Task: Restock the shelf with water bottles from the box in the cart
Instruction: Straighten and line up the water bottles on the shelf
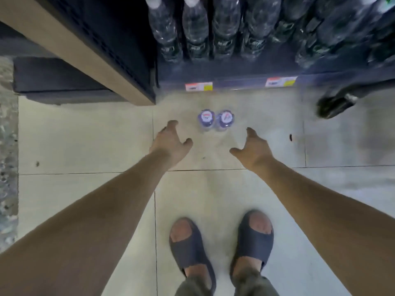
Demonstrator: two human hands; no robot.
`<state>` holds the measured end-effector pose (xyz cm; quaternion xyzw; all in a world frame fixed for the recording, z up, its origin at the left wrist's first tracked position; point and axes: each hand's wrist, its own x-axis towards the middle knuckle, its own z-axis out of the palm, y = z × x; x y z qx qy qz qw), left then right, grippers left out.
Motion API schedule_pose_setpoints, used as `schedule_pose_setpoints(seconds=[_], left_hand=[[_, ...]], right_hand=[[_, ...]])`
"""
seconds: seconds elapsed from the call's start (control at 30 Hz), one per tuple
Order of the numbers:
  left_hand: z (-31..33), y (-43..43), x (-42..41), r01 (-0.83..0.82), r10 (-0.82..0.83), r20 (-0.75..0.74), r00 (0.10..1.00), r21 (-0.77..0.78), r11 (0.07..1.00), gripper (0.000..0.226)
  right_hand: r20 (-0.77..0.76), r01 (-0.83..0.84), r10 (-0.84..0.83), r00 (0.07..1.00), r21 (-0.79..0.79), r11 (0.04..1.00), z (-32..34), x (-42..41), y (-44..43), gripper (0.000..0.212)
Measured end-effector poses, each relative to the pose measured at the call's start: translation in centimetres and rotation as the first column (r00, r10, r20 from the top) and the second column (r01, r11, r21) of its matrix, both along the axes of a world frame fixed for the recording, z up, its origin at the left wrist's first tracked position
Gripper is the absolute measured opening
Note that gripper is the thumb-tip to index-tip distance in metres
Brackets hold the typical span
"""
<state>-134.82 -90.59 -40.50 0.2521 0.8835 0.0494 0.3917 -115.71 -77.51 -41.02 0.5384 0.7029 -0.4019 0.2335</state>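
While both bare arms stretch down toward the floor (pixel 96 135), the left grip (pixel 171 142) and the right grip (pixel 254 148) hang released, fingers spread and loosely bent, holding nothing. Between them and a little farther forward, two water bottles (pixel 215 120) stand upright on the pale tiles, touching side by side, their blue-and-white caps facing up. Neither grip touches a bottle: the left one is just beside the left bottle, the right one slightly farther from the right bottle. Just beyond the pair runs the front edge of the bottom shelf (pixel 235 81), which carries two price tags (pixel 198 86). On that shelf, rows of clear bottles (pixel 195 28) stand packed close together in the dark. At the right edge, a blurred dark object (pixel 335 103) rests on the floor near the shelf; what it is I cannot tell. Nearest the camera, two feet in dark slides (pixel 190 248) stand on the tiles.
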Motion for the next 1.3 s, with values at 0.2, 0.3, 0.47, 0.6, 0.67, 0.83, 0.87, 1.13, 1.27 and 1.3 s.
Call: schedule_pose_setpoints(seconds=[0.2,0.3,0.47,0.6,0.67,0.83,0.87,1.13,1.27,1.3], left_hand=[[-10.1,4.1,0.4,-0.036,0.027,0.067,0.997,0.125,0.992,0.102],[-12.9,5.7,0.6,-0.158,0.117,0.17,0.978,0.253,0.955,0.095],[-13.9,6.2,0.5,-0.152,0.116,0.118,0.986,0.365,0.918,0.066],[-11.1,5.1,1.1,-0.143,0.124,0.072,0.99,0.417,0.898,0.064],[-8.0,4.7,1.7,-0.175,0.15,0.092,0.984,0.424,0.889,0.066],[3.2,4.8,3.3,-0.189,0.15,0.119,0.981,0.458,0.869,0.062],[6.7,5.0,3.6,-0.165,0.122,0.12,0.985,0.479,0.862,0.06],[38.5,6.2,4.6,0.034,-0.085,0.06,0.995,0.582,0.813,0.049],[53.8,5.7,4.8,0.057,-0.118,0.041,0.992,0.689,0.723,0.049],[57.2,5.7,4.9,0.053,-0.119,0.043,0.992,0.715,0.697,0.05]], right_hand=[[-0.153,0.094,-0.089,0.984,0.026,0.995,-8.8,-2.4,2.4,0.104],[-0.319,0.18,-0.186,0.929,-0.048,0.982,-11.6,-3.3,3.2,0.099],[-0.463,0.286,-0.282,0.84,-0.062,0.956,-13.7,-3.6,3.7,0.059],[-0.491,0.305,-0.31,0.814,-0.093,0.948,-11.2,-2.3,3.5,0.047],[-0.51,0.31,-0.304,0.805,-0.075,0.948,-7.7,-1.7,3.2,0.046],[-0.536,0.335,-0.312,0.785,-0.056,0.94,5.1,-0.1,3.0,0.053],[-0.539,0.333,-0.302,0.786,-0.042,0.942,8.8,0.3,3.2,0.053],[-0.583,0.294,-0.234,0.778,0.008,0.956,41.2,3.4,4.7,0.039],[-0.633,0.25,-0.151,0.759,0.07,0.966,56.6,4.6,4.9,0.033],[-0.65,0.25,-0.137,0.748,0.085,0.964,60.2,4.9,4.9,0.036]])
